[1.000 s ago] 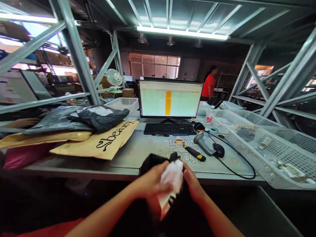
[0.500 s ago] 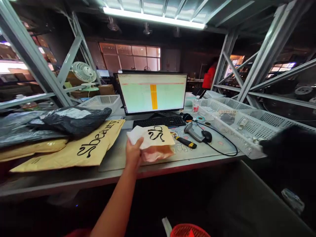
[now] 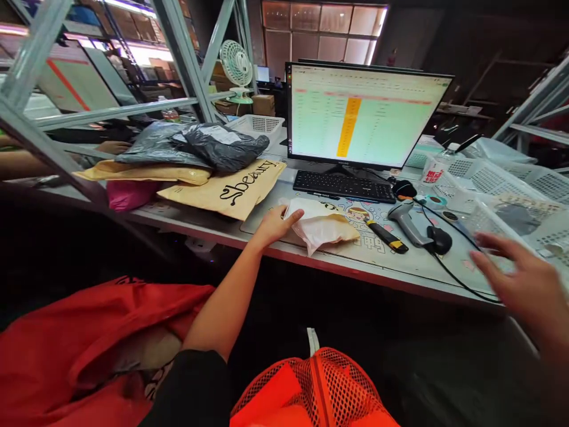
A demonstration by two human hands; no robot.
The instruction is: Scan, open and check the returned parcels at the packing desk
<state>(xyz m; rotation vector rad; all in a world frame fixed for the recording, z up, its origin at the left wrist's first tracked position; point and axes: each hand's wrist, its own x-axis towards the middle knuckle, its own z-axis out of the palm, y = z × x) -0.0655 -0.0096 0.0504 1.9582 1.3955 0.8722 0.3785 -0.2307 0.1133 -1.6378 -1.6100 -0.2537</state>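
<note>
Tho nr desk edge (image 3: pixel 338 268), pkg (image 3: pixel 326 228) in L hand's (image 3: pixel 275 228) pinch; R hand (image 3: pixel 523 274) spread, apart.

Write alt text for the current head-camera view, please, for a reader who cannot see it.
A person's left hand holds a pale package at the front of a desk; the blurred right hand is away from it, at far right. Behind are a lit monitor and keyboard, with mailer bags piled left and a box cutter and scanner lying right.

A head-worn camera peers forward and down over a desk (image 3: pixel 377 275) here, facing the monitor (image 3: pixel 364 118) with its horizon tilted. The close, wide view takes in the wearer's left hand (image 3: pixel 276 226) and, at its edge, right hand (image 3: pixel 528 276).
</note>
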